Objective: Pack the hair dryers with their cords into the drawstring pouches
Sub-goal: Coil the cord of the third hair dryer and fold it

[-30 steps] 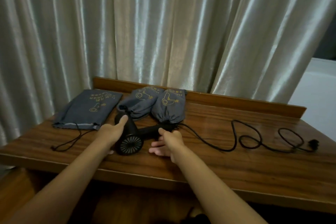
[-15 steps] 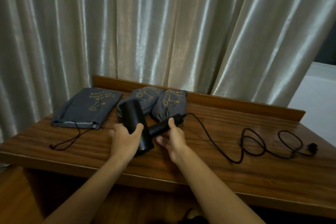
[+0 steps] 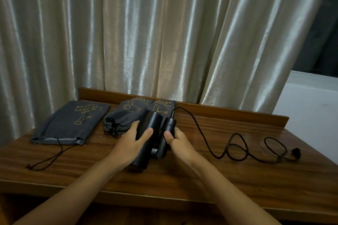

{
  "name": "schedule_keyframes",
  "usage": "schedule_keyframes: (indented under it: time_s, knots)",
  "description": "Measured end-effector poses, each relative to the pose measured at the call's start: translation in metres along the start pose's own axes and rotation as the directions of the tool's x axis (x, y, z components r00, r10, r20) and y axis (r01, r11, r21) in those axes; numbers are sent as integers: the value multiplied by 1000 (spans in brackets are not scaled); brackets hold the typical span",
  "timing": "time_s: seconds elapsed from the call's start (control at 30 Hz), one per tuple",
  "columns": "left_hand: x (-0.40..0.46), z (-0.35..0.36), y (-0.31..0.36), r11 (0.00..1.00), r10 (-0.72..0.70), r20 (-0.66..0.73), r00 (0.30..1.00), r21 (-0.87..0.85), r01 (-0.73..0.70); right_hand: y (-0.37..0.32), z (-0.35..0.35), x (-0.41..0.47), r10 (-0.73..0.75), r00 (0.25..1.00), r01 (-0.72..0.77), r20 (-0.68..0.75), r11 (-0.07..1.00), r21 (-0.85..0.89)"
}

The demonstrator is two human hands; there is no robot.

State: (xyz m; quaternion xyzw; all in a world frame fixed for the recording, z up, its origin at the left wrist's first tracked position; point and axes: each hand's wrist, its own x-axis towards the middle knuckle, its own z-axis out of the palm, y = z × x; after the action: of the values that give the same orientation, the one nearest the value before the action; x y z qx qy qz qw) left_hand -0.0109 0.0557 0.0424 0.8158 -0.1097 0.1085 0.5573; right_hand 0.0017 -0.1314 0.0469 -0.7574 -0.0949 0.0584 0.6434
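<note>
A black hair dryer [image 3: 150, 126] is held just above the wooden table [image 3: 219, 173] at its middle. My left hand [image 3: 134, 142] grips the barrel; my right hand [image 3: 178, 140] grips the handle, which lies folded close alongside the barrel. The black cord [image 3: 228, 150] runs from the handle's far end to the right and ends in a plug [image 3: 296, 151]. A flat, empty grey drawstring pouch [image 3: 73, 122] lies at the left with its string trailing forward. Two filled grey pouches [image 3: 124, 117] [image 3: 162, 108] lie behind the dryer.
A raised wooden ledge [image 3: 228, 113] borders the table's back edge, with shiny curtains [image 3: 146, 33] hanging behind it. A white surface [image 3: 311, 100] sits beyond the table at the right. The table's front edge runs near my forearms.
The dryer was lifted off the table and turned so its barrel points away. Its handle folded in against the barrel. The cord was dragged leftward.
</note>
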Motion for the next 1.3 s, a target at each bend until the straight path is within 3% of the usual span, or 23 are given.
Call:
schedule_keyframes:
  time_s: [0.2, 0.27, 0.3, 0.33, 0.37, 0.4, 0.43, 0.47, 0.53, 0.63, 0.67, 0.77, 0.9, 0.97, 1.03, 1.07, 1.13, 1.23, 1.3]
  knots:
    - [0, 3, 7, 989, -67, 64, 996, -128, 75, -16, -18, -2, 22, 996, -10, 85, 991, -137]
    - [-1, 4, 9, 977, -117, 27, 993, -176, 120, -20, -22, -7, -80, 996, 86, 31, 920, -382]
    - [-1, 4, 10, 970, -138, 14, 990, -202, 138, -19, -26, -9, -205, 977, 142, -57, 829, -541]
    - [-1, 3, 10, 964, -153, 10, 988, -218, 151, -18, -31, -9, -381, 909, 167, -171, 707, -687]
    - [-1, 3, 10, 961, -162, 15, 987, -223, 161, -17, -37, -9, -554, 780, 118, -290, 587, -801]
    - [-1, 4, 10, 959, -170, 23, 985, -225, 171, -16, -44, -8, -657, 652, 1, -379, 501, -866]
    - [-1, 4, 9, 956, -180, 29, 983, -229, 182, -15, -50, -7, -679, 587, -128, -441, 460, -879]
    - [-1, 5, 9, 952, -193, 29, 981, -238, 194, -11, -56, -6, -627, 607, -235, -488, 445, -864]
    - [0, 6, 9, 934, -230, 22, 973, -275, 227, 1, -67, -4, -419, 753, -312, -507, 451, -836]
    - [3, 7, 15, 874, -305, 32, 952, -387, 293, 20, -69, -13, -210, 903, -185, -376, 599, -779]
    - [4, 9, 17, 849, -322, 54, 945, -424, 314, 24, -66, -16, -226, 918, -149, -327, 568, -810]
    - [7, 17, 26, 728, -368, 135, 920, -574, 375, 34, -53, -22, -316, 906, -136, -281, 413, -900]
    - [14, 30, 38, 452, -471, 212, 856, -775, 441, 39, -39, -30, -487, 853, -131, -191, 154, -979]
    - [21, 32, 45, 312, -509, 220, 832, -854, 417, 42, -39, -35, -544, 832, -116, -107, 17, -993]
    - [32, 30, 51, 233, -511, 194, 838, -907, 352, 46, -46, -40, -588, 807, -123, -57, -72, -990]
    - [38, 30, 53, 227, -510, 163, 844, -921, 315, 48, -51, -42, -615, 787, -118, -34, -97, -988]
    - [48, 31, 55, 323, -541, 37, 840, -913, 248, 51, -61, -49, -654, 756, -74, 9, -98, -992]
    - [55, 41, 56, 570, -527, -225, 819, -808, 145, 51, -68, -59, -715, 684, 86, 144, -118, -989]
    - [52, 51, 54, 755, -358, -371, 857, -655, 31, 44, -71, -64, -763, 573, 237, 298, -194, -952]
